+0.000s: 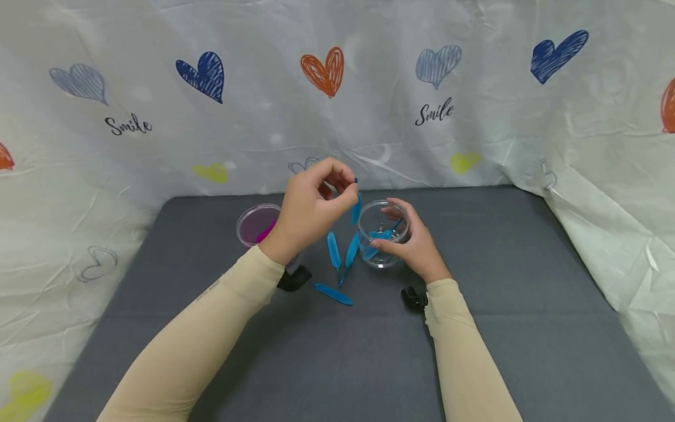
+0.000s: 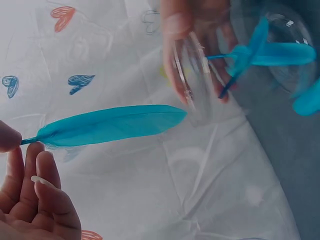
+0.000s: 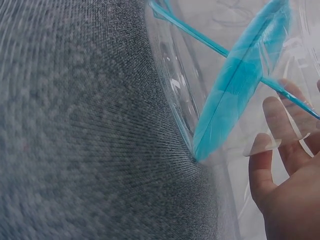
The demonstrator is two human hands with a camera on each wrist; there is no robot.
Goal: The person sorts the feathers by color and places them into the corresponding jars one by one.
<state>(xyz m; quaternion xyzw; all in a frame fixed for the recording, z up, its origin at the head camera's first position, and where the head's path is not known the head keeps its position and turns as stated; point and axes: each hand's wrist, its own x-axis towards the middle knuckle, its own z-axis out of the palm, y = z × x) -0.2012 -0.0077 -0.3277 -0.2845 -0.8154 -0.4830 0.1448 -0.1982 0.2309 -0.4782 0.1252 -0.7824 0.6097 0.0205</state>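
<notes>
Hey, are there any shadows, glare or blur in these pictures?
Head view: soft shadow beside the left sleeve on the grey cloth; left wrist view: bright glints on the clear cup, right hand looking rather soft; right wrist view: glints on the cup wall, cloth grainy and streaked.

The backdrop [image 1: 379,35] stands behind the table [image 1: 337,357]; the left jar [image 1: 253,218] is on the table, partly hidden by the left hand [image 1: 313,205]; the right jar [image 1: 381,259] is in the right hand [image 1: 419,243], crossed feathers [image 1: 377,243] inside; the held feather [image 1: 355,212] hangs from the left hand, left of the right jar; between the jars lie paired feathers [image 1: 334,251], quills converging frontward; a single feather [image 1: 334,294] lies before them.
</notes>
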